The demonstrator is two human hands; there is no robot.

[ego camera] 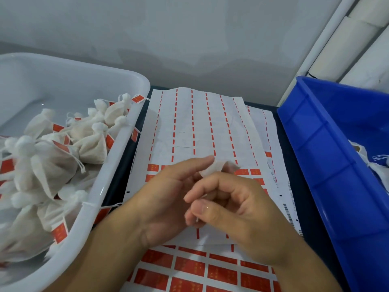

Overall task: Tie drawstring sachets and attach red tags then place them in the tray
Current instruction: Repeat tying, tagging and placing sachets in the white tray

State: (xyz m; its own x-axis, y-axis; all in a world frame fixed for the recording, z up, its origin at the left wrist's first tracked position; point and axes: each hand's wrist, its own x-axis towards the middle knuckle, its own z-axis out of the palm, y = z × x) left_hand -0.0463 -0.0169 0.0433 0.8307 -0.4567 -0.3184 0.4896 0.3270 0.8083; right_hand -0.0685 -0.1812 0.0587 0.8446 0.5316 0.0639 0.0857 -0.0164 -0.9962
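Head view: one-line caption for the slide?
Both hands, left hand and right hand, work a sachet over the red tag sheets, beside the white tray.

A blue plastic crate point(328, 157) is set to the right of the grip, its ribbed wall turned inward. A pale grey wall point(168, 39) is seen beyond the grip, and white pipes point(345, 39) are run diagonally in the far right corner. A dark tabletop point(294, 165) is exposed beneath.

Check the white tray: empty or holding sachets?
Holding sachets: the white tray has a pile of tied sachets with red tags filling its near half.
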